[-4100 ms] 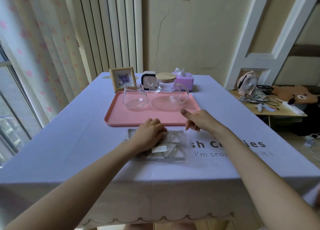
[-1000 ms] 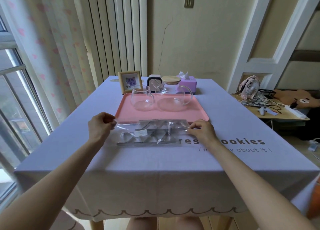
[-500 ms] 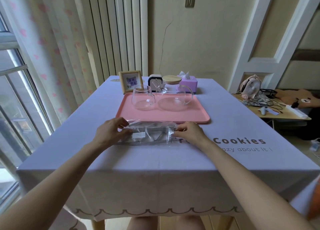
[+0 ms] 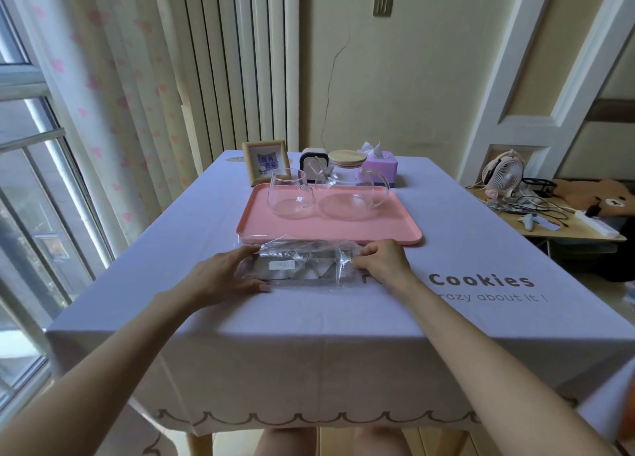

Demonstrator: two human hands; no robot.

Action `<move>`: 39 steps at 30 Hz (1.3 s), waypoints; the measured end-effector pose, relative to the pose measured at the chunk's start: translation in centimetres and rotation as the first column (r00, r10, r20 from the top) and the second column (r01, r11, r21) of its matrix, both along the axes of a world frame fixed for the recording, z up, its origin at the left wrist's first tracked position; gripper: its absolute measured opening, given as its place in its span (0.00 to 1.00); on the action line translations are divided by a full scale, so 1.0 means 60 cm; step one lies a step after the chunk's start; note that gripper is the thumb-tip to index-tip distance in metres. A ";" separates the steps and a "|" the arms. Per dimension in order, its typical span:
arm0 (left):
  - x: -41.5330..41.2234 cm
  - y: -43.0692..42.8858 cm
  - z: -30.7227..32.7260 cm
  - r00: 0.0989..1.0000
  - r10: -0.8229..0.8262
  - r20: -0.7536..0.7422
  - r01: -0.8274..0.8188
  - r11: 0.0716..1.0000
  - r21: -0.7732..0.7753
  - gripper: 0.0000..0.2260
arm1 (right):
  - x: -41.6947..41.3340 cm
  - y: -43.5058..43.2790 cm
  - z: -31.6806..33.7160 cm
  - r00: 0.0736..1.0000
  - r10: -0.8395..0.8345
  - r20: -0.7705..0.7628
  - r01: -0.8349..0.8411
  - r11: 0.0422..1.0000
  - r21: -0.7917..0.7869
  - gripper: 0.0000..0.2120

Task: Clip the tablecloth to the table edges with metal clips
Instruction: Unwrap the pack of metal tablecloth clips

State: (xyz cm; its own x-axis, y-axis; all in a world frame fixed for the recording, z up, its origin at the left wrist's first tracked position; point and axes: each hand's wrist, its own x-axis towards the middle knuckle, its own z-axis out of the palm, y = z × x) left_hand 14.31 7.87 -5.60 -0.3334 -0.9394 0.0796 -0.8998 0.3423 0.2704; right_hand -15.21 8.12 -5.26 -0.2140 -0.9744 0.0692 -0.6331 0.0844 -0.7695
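Note:
A clear plastic bag of metal clips lies on the lilac tablecloth, just in front of the pink tray. My left hand grips the bag's left end, fingers curled over its top edge and thumb under its near edge. My right hand pinches the bag's right end between thumb and fingers. The clips inside show as grey triangular shapes with a small white label. The cloth hangs over the near table edge with a scalloped hem.
A pink tray holds a glass cup and a glass teapot with a wooden lid. Behind stand a photo frame, a small dark clock and a purple tissue box. A side table with a fan and cables is at right.
Both hands have closed in on the bag's ends, the left from farther left, the right from farther right. The bag looks bunched shorter than a second ago.

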 end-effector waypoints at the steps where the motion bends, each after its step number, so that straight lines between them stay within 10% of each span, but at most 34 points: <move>1: 0.000 0.001 -0.001 0.999 0.004 0.034 -0.003 1.000 -0.027 0.49 | -0.007 0.001 0.001 1.000 -0.007 -0.003 0.007 1.000 -0.004 0.11; 13: 0.008 0.001 -0.009 0.994 -0.073 -0.077 0.065 0.993 -0.103 0.53 | -0.012 -0.001 -0.015 0.997 0.065 -0.032 -0.070 0.980 -0.185 0.15; 18: 0.007 -0.004 -0.011 0.941 0.078 -0.328 -0.168 0.952 -0.256 0.33 | -0.012 -0.003 -0.012 0.996 0.088 0.018 -0.083 0.982 -0.169 0.18; 21: 0.000 -0.013 -0.007 0.890 0.359 -0.282 -0.434 0.857 -0.278 0.25 | -0.015 -0.005 -0.015 0.995 0.092 0.042 -0.083 0.979 -0.187 0.18; 27: 0.009 -0.025 0.000 0.902 0.429 -0.055 -0.415 0.825 -0.382 0.03 | -0.028 -0.008 -0.015 0.995 0.079 0.058 -0.068 0.981 -0.179 0.15; 39: 0.119 -0.059 0.044 0.685 0.724 0.087 -0.643 0.656 -0.395 0.05 | -0.071 -0.001 -0.014 0.998 0.051 0.025 -0.045 0.980 -0.193 0.06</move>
State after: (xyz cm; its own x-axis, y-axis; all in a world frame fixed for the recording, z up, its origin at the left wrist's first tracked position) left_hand 21.47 4.31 -2.97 0.3487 -0.8403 0.4150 -0.9290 -0.3686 0.0343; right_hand -19.48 8.04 -6.10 -0.1719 -0.9527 0.2505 -0.6093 -0.0970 -0.7870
